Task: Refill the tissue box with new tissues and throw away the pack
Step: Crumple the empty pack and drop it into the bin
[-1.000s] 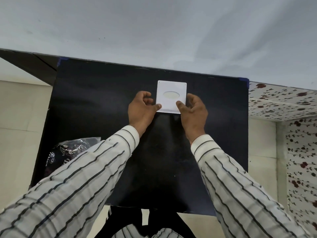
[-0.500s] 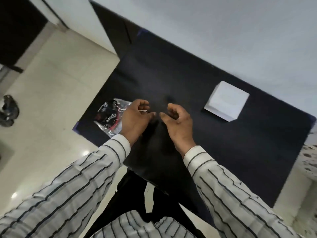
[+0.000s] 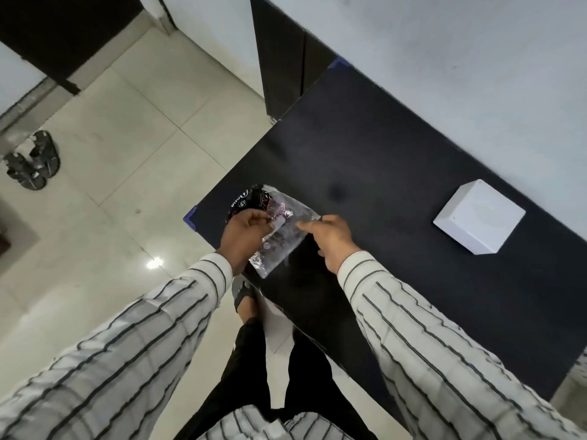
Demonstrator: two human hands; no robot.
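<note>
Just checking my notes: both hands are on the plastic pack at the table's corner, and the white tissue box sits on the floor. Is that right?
Not quite. The head view shows the white tissue box sitting on the black table, near the wall, not on the floor. The rest holds: the left hand and right hand both grip the plastic pack at the table's corner.

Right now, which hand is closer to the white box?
The right hand. It sits between the white box and the left hand, gripping the crinkly plastic pack on its box side. The left hand holds the pack's far side, near the table corner.
</note>
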